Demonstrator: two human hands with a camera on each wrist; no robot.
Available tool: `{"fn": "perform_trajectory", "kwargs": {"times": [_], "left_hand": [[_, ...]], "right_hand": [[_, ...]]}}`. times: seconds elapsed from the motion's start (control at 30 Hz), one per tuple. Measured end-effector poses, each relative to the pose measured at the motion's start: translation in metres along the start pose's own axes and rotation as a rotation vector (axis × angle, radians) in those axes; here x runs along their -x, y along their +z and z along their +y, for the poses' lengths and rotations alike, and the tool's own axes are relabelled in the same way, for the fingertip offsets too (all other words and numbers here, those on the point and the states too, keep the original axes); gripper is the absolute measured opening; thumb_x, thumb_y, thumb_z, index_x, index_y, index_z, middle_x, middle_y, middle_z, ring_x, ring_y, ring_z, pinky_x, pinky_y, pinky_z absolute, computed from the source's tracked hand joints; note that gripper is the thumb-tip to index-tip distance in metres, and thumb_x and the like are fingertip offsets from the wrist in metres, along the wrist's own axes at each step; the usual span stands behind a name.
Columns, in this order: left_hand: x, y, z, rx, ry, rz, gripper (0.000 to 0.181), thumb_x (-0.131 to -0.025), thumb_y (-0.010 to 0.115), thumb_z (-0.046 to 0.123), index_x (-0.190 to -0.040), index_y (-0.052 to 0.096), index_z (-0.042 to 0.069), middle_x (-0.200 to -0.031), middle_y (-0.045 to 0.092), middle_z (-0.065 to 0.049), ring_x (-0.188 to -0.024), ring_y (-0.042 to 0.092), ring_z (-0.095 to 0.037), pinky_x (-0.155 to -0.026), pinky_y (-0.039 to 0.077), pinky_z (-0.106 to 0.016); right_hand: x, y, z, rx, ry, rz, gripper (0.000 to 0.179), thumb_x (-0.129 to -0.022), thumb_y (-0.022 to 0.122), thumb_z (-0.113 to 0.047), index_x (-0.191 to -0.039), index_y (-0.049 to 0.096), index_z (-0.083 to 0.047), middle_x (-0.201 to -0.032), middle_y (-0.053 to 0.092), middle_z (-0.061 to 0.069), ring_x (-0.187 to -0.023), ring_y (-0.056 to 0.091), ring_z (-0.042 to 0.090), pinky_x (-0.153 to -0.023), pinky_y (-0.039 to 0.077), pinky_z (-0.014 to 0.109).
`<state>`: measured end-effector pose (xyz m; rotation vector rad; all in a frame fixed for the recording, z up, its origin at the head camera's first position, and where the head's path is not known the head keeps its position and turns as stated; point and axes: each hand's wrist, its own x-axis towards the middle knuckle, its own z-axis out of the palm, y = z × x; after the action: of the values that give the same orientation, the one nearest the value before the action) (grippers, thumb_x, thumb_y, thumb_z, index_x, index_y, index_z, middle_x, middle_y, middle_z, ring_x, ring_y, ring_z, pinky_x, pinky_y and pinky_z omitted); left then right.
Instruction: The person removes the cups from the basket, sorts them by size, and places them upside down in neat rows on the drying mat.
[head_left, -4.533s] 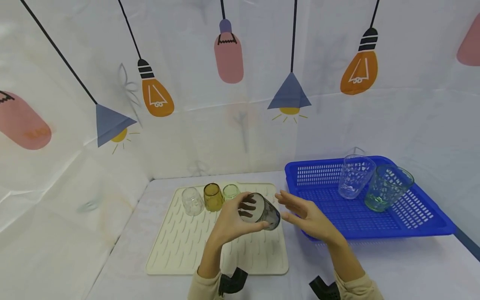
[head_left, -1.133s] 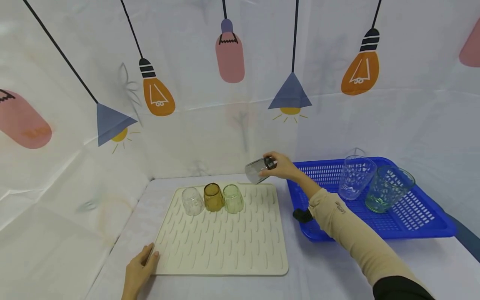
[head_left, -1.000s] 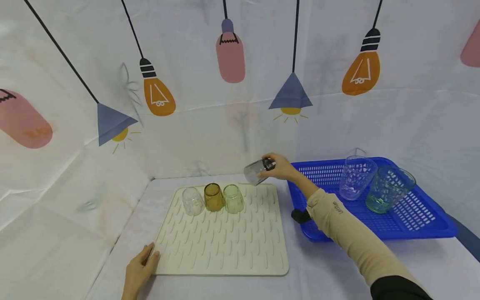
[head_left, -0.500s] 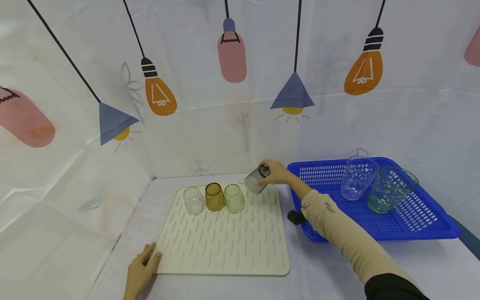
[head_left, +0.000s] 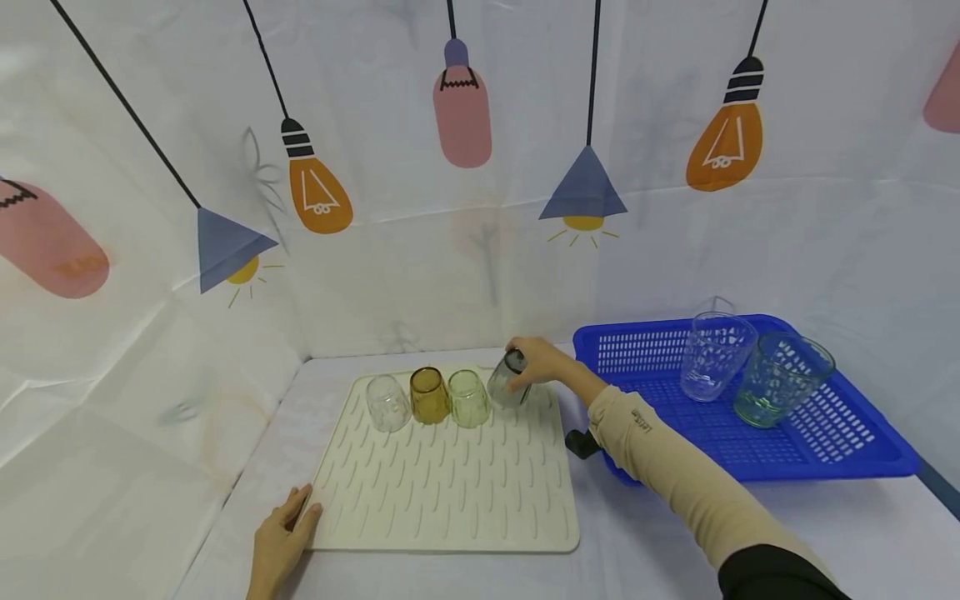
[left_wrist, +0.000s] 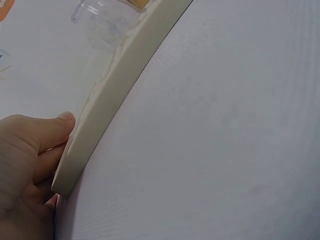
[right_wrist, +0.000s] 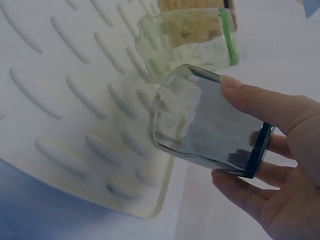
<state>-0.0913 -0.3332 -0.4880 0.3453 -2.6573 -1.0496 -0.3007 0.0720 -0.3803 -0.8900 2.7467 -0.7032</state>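
Upside down in my right hand is a grey-tinted drinking glass, thumb on one side and fingers on the other near its thick base. Its rim is close over the back right part of the cream ridged drying mat; in the right wrist view the glass tilts slightly. Just left of it, a pale green glass, an amber glass and a clear glass stand inverted in a row. At the mat's front left corner, my left hand pinches the edge, thumb on top.
Right of the mat sits a blue perforated basket. A tall clear glass and a wide green-tinted glass lean upright inside it. A patterned white sheet hangs behind the white-covered table.
Earlier my left hand held the grey glass with the right hand close by. Now the right holds it and has lowered it to the mat; the left has moved to the mat's corner.
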Motion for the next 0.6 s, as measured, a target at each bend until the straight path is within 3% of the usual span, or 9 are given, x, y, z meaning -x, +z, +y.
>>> {"fn": "perform_trajectory", "kwargs": {"times": [0.37,0.6], "left_hand": [[-0.005,0.006,-0.003,-0.034,0.042,0.083,0.037,-0.085,0.064,0.001,-0.119,0.056,-0.012,-0.117,0.055,-0.03,-0.12,0.044,-0.045,-0.107,0.026,-0.058],[-0.004,0.006,-0.005,-0.022,0.074,0.087,0.035,-0.084,0.063,-0.001,-0.117,0.057,-0.013,-0.115,0.055,-0.032,-0.117,0.045,-0.047,-0.105,0.027,-0.06]], "right_hand": [[-0.001,0.014,0.001,-0.003,0.057,-0.028,0.069,-0.074,0.081,-0.026,-0.128,0.049,0.003,-0.127,0.054,0.02,-0.118,0.05,0.037,-0.097,0.044,0.048],[0.001,0.019,-0.002,-0.029,0.028,-0.042,0.072,-0.071,0.083,-0.025,-0.127,0.05,0.004,-0.123,0.057,0.02,-0.113,0.054,0.036,-0.094,0.047,0.046]]}}
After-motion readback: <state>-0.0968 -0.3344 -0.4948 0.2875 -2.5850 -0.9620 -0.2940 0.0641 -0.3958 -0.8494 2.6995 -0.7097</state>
